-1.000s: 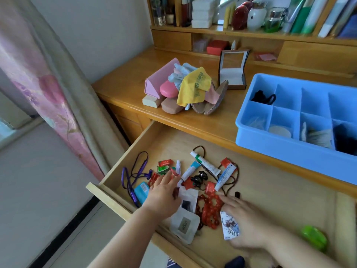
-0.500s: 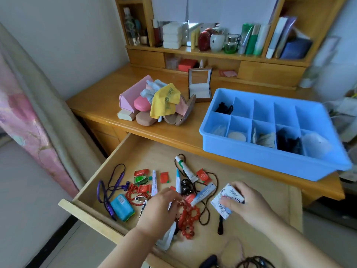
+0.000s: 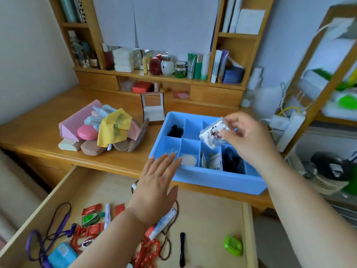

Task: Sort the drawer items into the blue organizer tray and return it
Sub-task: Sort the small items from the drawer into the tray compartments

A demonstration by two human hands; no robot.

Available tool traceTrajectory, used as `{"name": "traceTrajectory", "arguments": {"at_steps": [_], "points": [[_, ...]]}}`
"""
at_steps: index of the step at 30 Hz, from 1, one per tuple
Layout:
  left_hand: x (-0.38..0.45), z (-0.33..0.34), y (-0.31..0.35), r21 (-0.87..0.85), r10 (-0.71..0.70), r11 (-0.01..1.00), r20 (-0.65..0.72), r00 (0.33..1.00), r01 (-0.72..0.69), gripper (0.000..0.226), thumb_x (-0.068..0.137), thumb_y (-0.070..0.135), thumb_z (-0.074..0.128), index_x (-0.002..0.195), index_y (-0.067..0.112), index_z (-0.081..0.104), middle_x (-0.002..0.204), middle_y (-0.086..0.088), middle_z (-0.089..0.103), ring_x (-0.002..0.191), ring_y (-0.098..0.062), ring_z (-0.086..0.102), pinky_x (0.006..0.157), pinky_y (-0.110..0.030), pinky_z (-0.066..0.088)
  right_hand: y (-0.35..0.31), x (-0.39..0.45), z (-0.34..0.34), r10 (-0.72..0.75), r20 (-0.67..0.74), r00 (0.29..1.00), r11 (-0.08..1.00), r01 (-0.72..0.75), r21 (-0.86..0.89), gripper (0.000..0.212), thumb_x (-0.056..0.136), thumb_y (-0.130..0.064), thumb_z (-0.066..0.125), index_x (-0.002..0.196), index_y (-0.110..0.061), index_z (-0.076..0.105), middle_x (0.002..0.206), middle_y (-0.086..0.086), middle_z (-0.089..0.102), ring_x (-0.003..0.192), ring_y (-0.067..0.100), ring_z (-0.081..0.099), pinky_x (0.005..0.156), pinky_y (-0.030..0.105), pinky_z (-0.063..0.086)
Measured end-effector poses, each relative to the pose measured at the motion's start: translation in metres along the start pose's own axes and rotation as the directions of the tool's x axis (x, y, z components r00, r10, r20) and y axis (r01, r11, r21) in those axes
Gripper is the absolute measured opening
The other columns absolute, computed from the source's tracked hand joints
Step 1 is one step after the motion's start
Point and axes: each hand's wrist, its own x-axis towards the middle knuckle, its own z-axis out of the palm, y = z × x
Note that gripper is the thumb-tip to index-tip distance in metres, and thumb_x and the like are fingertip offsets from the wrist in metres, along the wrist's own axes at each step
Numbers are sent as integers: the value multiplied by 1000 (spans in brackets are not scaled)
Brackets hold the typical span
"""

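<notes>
**Packet held over the divided tray, open drawer below**

Wooden desk [image 3: 48, 140] with shelf unit behind; drawer [image 3: 212, 219] pulled out beneath its front edge. Blue organizer tray [image 3: 212, 179] set on the desk's right part, above the drawer, several compartments already holding dark and pale items. Heap of cases with a yellow cloth [image 3: 114, 127] left of the tray, apart from it; small open box [image 3: 153, 109] just behind the tray's far-left corner. Left hand [image 3: 156, 187] flat, fingers straight and spread, grasping nothing, raised between drawer and tray, fingertips overlapping the tray's near-left corner and screening part of the drawer contents. Right hand [image 3: 249, 136] above the tray's middle compartments, pinching a white printed packet [image 3: 213, 135] by thumb and fingertips. In the drawer: purple cord [image 3: 56, 227], red bead string [image 3: 148, 252], white tube [image 3: 164, 223], green clip [image 3: 233, 245], black pin [image 3: 182, 248].
</notes>
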Motion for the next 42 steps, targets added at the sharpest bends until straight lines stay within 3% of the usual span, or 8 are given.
{"name": "traceTrajectory", "arguments": {"at_steps": [10,19,23,27,31,34,38,42], "points": [[-3,4,-2,-49,8,999,2,1000,-8,77,77,22,66,146,17,34,152,-2,33,141,-20,29,117,-43,12,18,52,77,15,334,943,738,215,-640,15,87,-10,55,99,-19,58,95,1,58,87,24,54,64,29,36],[-5,-2,-6,-101,50,994,73,996,-42,83,84,22,60,149,29,9,158,7,8,147,-11,3,120,-38,-2,13,48,88,21,358,934,586,279,-761,27,90,-17,55,117,-19,60,107,2,66,102,26,59,73,30,43],[-25,-16,-22,-368,-122,927,-94,988,79,66,82,1,62,142,17,40,150,0,34,126,-19,48,112,-32,31,-5,15,75,-210,254,944,699,327,-636,27,91,-28,55,117,-24,61,95,-4,71,94,24,62,69,30,41],[-81,-15,-61,-321,-515,831,-136,846,454,33,82,-1,58,109,18,60,105,10,53,96,-2,50,84,-19,44,-5,-76,93,-509,315,801,745,593,-305,10,83,-25,57,79,-23,65,65,-9,63,62,14,57,51,27,44],[-140,0,-92,-24,-775,593,253,579,805,16,83,11,56,93,23,62,89,6,60,79,-13,57,65,-25,44,42,-157,135,-104,681,725,903,356,-242,16,91,-32,53,93,-28,67,68,-18,54,63,-1,47,57,16,35],[-162,11,-91,70,-747,568,463,477,820,5,81,23,60,79,27,61,81,8,64,73,-8,59,66,-26,50,78,-193,163,112,741,662,940,171,-295,20,90,-35,53,105,-32,65,72,-23,48,71,-1,47,59,12,33],[-163,33,-75,243,-653,654,660,372,716,40,76,41,70,110,25,55,106,5,60,93,-14,58,76,-26,48,94,-217,179,277,724,632,933,4,-360,21,87,-39,57,107,-37,63,69,-23,46,73,1,49,62,14,39],[-158,38,-68,272,-579,731,733,357,626,37,74,43,72,103,24,60,101,4,61,91,-16,59,72,-27,48,96,-219,176,347,717,605,920,-71,-385,20,86,-39,58,106,-39,63,84,-23,59,78,-1,55,72,18,47]]}}
